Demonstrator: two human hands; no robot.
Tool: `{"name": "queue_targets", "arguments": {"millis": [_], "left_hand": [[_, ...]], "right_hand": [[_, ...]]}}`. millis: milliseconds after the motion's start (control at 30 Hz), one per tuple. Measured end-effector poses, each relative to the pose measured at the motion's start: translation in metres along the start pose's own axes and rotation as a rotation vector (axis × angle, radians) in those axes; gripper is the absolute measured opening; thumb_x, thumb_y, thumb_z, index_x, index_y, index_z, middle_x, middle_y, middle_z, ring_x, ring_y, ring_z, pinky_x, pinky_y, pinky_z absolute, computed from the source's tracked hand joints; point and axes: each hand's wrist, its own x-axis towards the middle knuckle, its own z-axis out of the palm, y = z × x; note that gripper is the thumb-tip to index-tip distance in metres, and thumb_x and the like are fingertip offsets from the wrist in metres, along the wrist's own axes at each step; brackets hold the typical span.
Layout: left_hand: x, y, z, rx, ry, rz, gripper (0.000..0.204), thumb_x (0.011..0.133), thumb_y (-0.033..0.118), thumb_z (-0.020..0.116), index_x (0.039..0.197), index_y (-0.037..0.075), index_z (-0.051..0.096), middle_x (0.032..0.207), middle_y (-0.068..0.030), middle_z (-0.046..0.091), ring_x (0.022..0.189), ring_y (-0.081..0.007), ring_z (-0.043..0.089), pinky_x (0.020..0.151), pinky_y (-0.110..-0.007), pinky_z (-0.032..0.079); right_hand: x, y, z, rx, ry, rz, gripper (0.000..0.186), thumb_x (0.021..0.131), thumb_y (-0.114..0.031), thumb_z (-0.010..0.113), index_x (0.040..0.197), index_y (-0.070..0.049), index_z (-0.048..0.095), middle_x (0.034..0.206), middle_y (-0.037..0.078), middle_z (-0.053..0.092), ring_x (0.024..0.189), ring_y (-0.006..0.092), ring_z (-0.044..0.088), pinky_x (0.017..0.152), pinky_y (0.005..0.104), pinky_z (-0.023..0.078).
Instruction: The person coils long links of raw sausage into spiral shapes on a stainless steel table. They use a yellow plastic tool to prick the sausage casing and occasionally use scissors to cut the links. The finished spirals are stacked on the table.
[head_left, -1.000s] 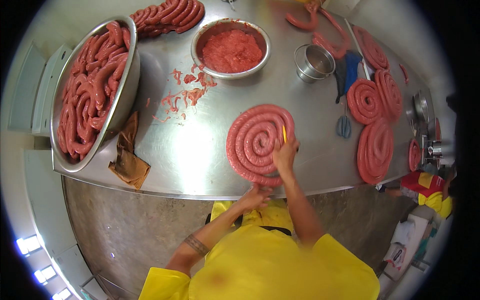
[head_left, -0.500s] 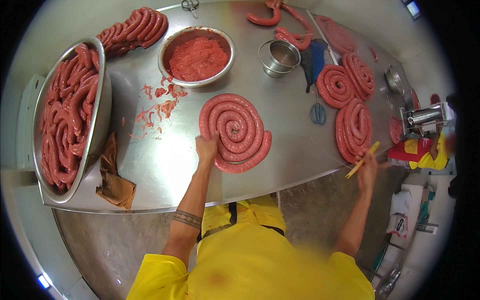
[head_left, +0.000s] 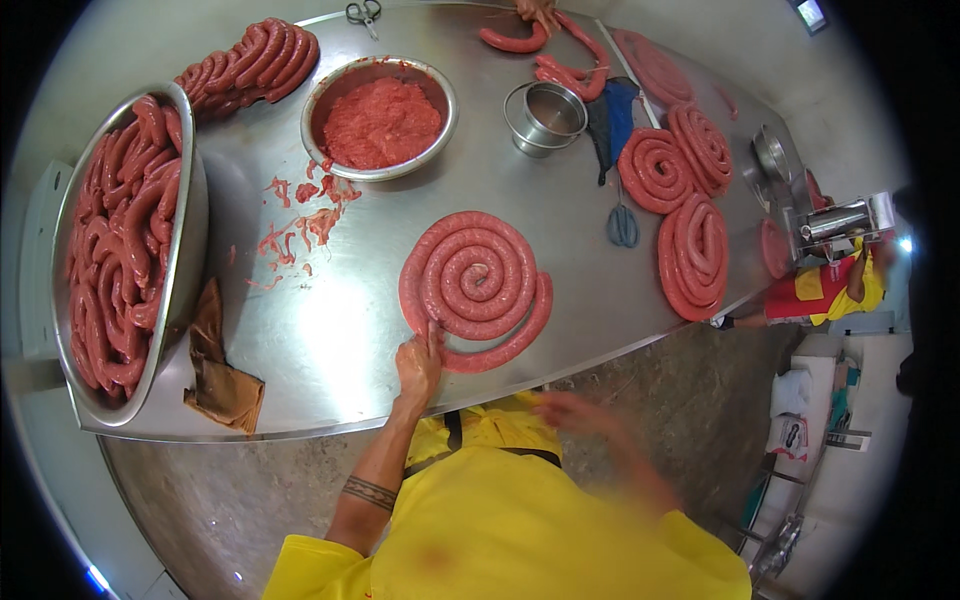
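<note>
The coil [head_left: 475,290] was pinched by the left hand [head_left: 419,364]; the right hand [head_left: 573,412] was blurred, its grip indiscernible

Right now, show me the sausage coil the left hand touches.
The spiral below the meat bowl, its lower left against the left hand; the other coils lie farther right.

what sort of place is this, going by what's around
Probably a sausage-making room, perhaps in a butchery or small meat plant: a coiled raw sausage lies on a steel table, with a bowl of ground meat and a big basin heaped with more sausages.
</note>
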Motion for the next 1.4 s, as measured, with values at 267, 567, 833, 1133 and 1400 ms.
{"name": "queue_targets", "arguments": {"millis": [267,567,833,1133,1400], "left_hand": [[-0.005,0.007,-0.045,-1.428,-0.405,-0.095,0.064,0.107,0.056,0.033,0.132,0.0,0.052,0.137,-0.0178,0.056,0.13,-0.0251,0.05,0.107,-0.039,0.044],[-0.023,0.029,-0.06,-0.287,-0.074,0.289,0.046,0.11,0.035,0.041,0.092,0.0,0.064,0.084,-0.0084,0.068,0.073,-0.0171,0.057,0.071,-0.033,0.047],[-0.004,0.046,-0.051,-1.274,-0.457,0.095,0.024,0.106,0.029,0.052,0.097,0.009,0.059,0.071,0.0015,0.052,0.068,-0.014,0.054,0.074,-0.034,0.049],[-0.012,0.014,-0.041,-0.14,0.229,0.2,0.028,0.109,0.02,0.041,0.095,0.002,0.057,0.087,-0.0111,0.067,0.082,-0.0227,0.064,0.079,-0.038,0.052],[-0.005,0.013,-0.041,-1.145,0.023,0.149,0.024,0.11,0.025,0.043,0.1,0.007,0.056,0.087,-0.0037,0.062,0.087,-0.017,0.063,0.085,-0.033,0.051]], "right_hand": [[0.259,-0.194,0.092,0.629,-0.23,-0.448,0.021,0.104,-0.021,0.052,0.117,-0.007,0.061,0.079,-0.001,0.055,0.065,0.0096,0.049,0.059,0.0254,0.043],[0.222,-0.269,-0.146,0.792,0.009,-0.476,0.023,0.102,-0.018,0.054,0.118,-0.002,0.058,0.101,0.014,0.063,0.1,0.0295,0.063,0.092,0.0491,0.053],[0.02,-0.229,-0.185,0.783,0.032,-0.786,0.028,0.105,-0.024,0.051,0.13,-0.011,0.054,0.096,0.006,0.06,0.096,0.0212,0.062,0.1,0.0505,0.049],[0.011,-0.08,-0.078,0.009,0.181,-0.093,0.026,0.107,-0.024,0.049,0.126,-0.008,0.057,0.083,-0.005,0.049,0.073,0.0068,0.047,0.069,0.0252,0.045],[0.105,-0.135,0.069,-0.243,-1.021,-0.308,0.028,0.106,-0.026,0.047,0.122,-0.006,0.06,0.085,-0.001,0.06,0.072,0.0114,0.057,0.065,0.0269,0.048]]}}
